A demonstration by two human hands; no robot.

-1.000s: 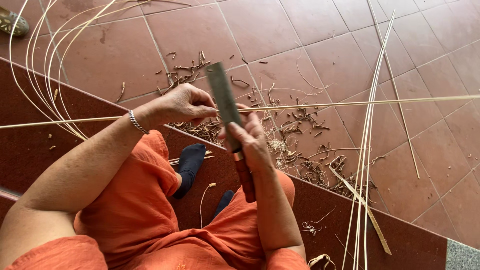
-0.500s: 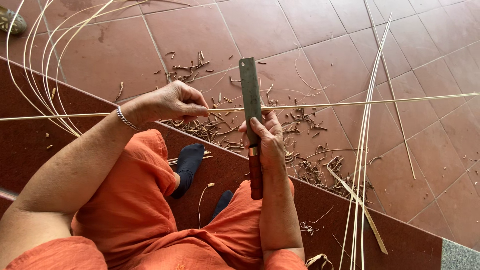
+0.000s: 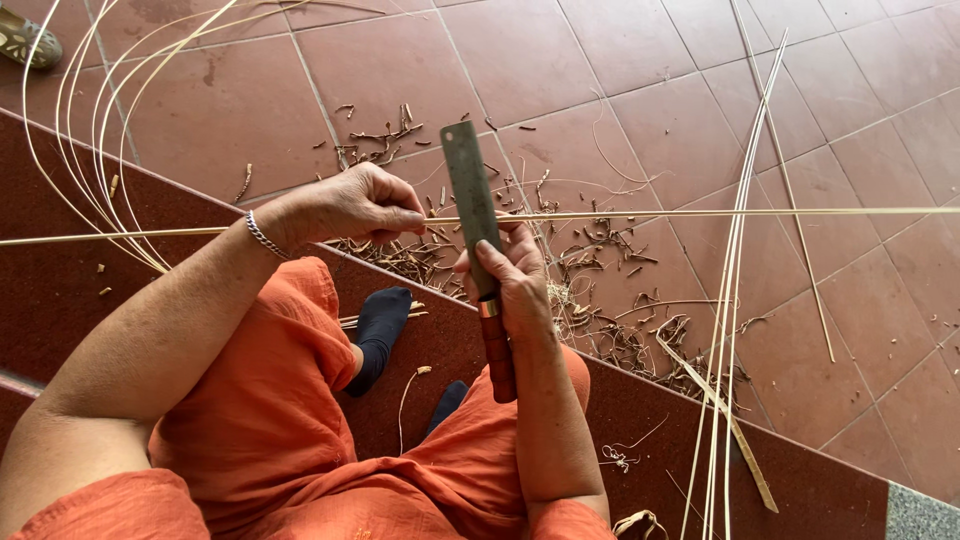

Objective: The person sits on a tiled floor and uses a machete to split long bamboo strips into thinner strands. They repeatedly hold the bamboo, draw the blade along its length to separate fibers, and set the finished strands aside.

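Note:
My left hand (image 3: 355,205) pinches a long thin pale cane strip (image 3: 700,212) that runs level across the view from left edge to right edge. My right hand (image 3: 515,280) grips a flat-bladed knife (image 3: 472,200) by its reddish-brown handle, blade pointing away from me. The grey blade crosses the strip just right of my left fingertips, and my right thumb presses near the strip. A thin bracelet circles my left wrist.
Dark shavings (image 3: 600,290) litter the brown floor tiles ahead. Several long pale strips (image 3: 735,260) lie at the right, others curve in loops (image 3: 95,150) at the left. A dark red step edge (image 3: 60,290) runs below my orange-clad legs and dark socks (image 3: 378,325). A sandal (image 3: 25,40) sits far left.
The knife blade has swung from tilted left to nearly upright and shifted right along the strip. My left hand stays pinched on the strip.

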